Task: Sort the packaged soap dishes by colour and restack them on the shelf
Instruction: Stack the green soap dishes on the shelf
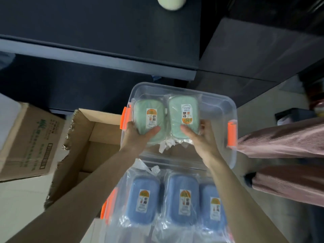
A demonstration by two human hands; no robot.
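Left green soap dish (149, 118) and right green soap dish (184, 116) sat side by side over clear bin (219, 106), long axes 12-to-6. My left hand (138, 137) gripped left one, right hand (201, 139) right one, thumbs on top. Blue soap dishes (180, 199) lay at 6.

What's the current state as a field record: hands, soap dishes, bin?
left hand: grips left green dish
right hand: grips right green dish
green pair: side by side over clear bin
blue dishes: three, wrapped, in a row nearer camera
cardboard box: open, left of bin
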